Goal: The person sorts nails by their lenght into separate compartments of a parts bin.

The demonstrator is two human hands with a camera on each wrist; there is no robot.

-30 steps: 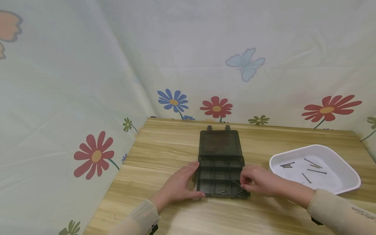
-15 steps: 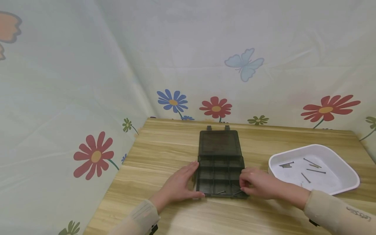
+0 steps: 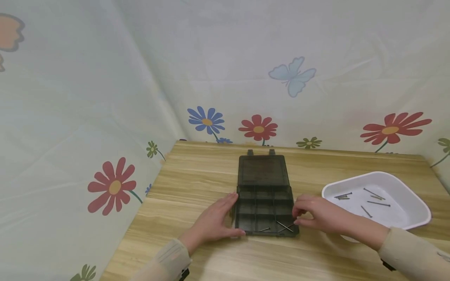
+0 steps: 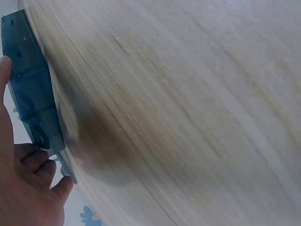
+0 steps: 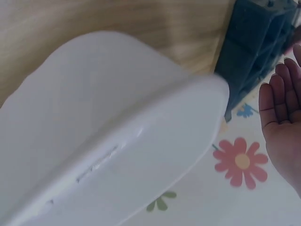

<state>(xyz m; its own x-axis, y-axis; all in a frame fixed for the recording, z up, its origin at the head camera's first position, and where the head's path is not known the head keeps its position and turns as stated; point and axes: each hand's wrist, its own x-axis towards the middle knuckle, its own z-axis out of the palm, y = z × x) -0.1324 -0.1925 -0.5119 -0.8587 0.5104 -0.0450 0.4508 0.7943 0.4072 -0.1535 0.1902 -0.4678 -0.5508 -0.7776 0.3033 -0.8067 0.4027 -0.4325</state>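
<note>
A dark translucent compartment box (image 3: 265, 208) lies on the table with its lid (image 3: 263, 170) folded back. My left hand (image 3: 214, 220) holds the box's left side, thumb at the front corner and fingers farther along the edge. Two crossed screws (image 3: 284, 226) lie in the front right compartment, and a shorter screw (image 3: 265, 229) is in the front middle one. Just off the box's right edge is my right hand (image 3: 318, 214), fingers loosely bent with nothing visible between them. In the right wrist view, the right hand's fingers (image 5: 280, 96) look relaxed.
A white tray (image 3: 404, 210) holding several loose screws (image 3: 379, 203) stands to the right, partly behind the right forearm. The wood-look table (image 3: 197, 168) meets flower-printed sheeting (image 3: 225, 89) at its back and left.
The right hand has drawn slightly away to the right from the front right compartment. A screw by its fingers now lies across another one there. The left hand and box stay still.
</note>
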